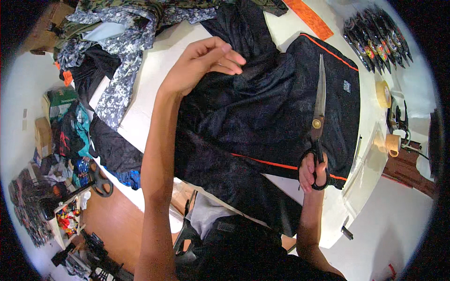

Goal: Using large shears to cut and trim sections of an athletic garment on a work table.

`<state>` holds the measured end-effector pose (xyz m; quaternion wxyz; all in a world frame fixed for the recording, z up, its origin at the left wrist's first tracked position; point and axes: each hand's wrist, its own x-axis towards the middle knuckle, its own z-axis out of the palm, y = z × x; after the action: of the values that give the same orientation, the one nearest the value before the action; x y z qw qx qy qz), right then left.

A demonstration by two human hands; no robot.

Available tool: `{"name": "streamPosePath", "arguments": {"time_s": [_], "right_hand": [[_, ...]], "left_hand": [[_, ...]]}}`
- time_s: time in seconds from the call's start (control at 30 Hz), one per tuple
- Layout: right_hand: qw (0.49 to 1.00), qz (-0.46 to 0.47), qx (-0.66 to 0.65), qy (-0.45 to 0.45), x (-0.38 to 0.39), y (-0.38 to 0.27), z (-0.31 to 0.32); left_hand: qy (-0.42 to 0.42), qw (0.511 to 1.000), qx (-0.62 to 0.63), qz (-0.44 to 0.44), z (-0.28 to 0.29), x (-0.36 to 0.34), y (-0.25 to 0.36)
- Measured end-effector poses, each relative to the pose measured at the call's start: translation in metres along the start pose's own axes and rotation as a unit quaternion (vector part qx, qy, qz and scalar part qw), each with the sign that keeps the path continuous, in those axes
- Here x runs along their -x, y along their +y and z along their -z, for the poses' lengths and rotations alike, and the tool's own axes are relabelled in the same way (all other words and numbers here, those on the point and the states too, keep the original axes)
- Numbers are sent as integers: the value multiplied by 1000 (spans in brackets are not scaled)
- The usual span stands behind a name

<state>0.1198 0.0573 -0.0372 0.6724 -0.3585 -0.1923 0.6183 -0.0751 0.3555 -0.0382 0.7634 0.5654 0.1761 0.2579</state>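
Large black-handled fabric scissors [318, 112] are gripped in my right hand [308, 173], its fingers in the handle loops. Their blades look closed and point away from me, over a black garment [262, 112] with thin orange piping and a small pale mark. The garment lies bunched at its middle and flatter on the right, and part of it hangs over the near table edge. My left hand [204, 63] is above its far left part, fingers loosely bent and apart, with nothing visible in them. Whether the fingertips touch the cloth I cannot tell.
Camouflage cloth [126, 70] is heaped at the far left of the white table [140, 105]. An orange strip [309, 18] lies at the back. On the right are several black packets [375, 40], a yellow tape roll [383, 93] and an orange-tan roll [393, 144].
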Motion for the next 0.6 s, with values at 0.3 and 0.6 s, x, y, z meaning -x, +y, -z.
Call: {"name": "streamPosePath", "arguments": {"time_s": [0.3,0.6], "right_hand": [[999,0,33,43,2,2,-6],[999,-11,-48,14,0,8,-7]], "left_hand": [[-52,914,-403,-12,-11,8,-16],[210,977,-27,28,-49,56,11]]}}
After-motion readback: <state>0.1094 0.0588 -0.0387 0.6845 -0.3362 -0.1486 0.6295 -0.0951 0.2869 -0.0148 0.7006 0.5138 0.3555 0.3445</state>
